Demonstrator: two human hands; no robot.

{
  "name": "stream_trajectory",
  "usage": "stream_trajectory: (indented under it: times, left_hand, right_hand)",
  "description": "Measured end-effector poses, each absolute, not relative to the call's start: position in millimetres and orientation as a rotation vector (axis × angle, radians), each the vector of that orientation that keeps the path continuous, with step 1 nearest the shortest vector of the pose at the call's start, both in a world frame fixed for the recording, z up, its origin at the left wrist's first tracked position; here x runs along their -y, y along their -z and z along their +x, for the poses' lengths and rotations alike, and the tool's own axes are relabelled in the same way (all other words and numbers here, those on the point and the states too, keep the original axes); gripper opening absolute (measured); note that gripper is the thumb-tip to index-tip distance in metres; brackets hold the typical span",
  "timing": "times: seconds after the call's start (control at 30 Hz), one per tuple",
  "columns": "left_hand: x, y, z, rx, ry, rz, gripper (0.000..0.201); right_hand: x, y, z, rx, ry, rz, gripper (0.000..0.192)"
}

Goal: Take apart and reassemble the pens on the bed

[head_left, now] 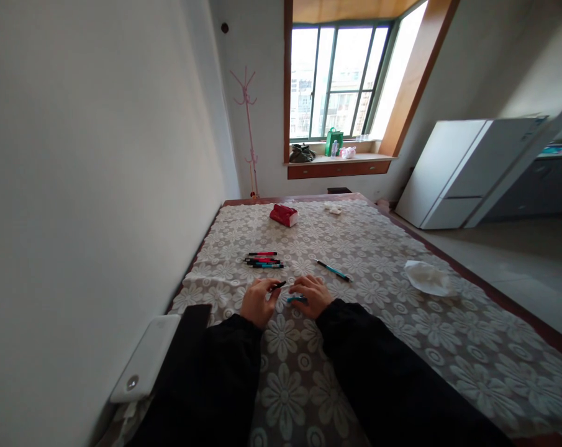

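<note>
My left hand (260,302) is closed, pinching a short black pen part (277,285) between thumb and fingers. Close beside it, my right hand (312,295) curls over a blue pen barrel (296,299), which sticks out under the fingers toward the left. A small pale tip shows near the black part, too small to make out. Just beyond my left hand lies a group of several pens (263,261) with red, blue and black bodies, side by side. One blue and black pen (333,270) lies alone, slanted, beyond my right hand.
A floral cloth (285,397) covers the table. Farther back are a red tissue pack (284,215) and crumpled white tissue (333,208). White crumpled paper (428,278) lies at the right. A white power bank (145,357) and a dark flat object (190,323) sit by the left wall.
</note>
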State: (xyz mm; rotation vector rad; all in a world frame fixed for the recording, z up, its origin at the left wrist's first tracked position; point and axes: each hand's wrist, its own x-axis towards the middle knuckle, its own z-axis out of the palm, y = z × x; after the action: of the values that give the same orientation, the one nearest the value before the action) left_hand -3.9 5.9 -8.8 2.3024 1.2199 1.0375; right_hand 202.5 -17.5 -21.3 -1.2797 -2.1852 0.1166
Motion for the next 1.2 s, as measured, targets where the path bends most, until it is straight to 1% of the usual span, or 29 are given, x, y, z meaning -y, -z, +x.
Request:
stream_trajectory:
  times: [0.1, 0.27, 0.4, 0.67, 0.87, 1.2]
  left_hand:
    - [-5, 7, -4, -1.208, -1.009, 2.361, 0.018]
    - [-2, 3, -4, -1.189, -0.914, 2.433, 0.025]
    - [1, 1, -3, -1.186, -0.847, 2.487, 0.021]
    - [2, 2, -4, -1.228, -0.754, 2.495, 0.021]
    - [1, 4, -2, -1.225, -0.797, 2.488, 0.018]
    - [-1, 7, -3, -1.234, -0.787, 2.481, 0.018]
  right_hand:
    - [18, 20, 203, 2.219, -0.099, -1.311, 0.009]
    - [13, 20, 210, 2.058, -0.049, -1.509, 0.013]
    - [13, 17, 216, 2.045, -0.019, -1.628, 0.009]
    - [13, 20, 216, 2.187, -0.019, -1.634, 0.009]
    - [11, 22, 217, 2.102, 0.023, -1.574, 0.009]
    - [12, 21, 216, 2.052, 0.015, -1.647, 0.010]
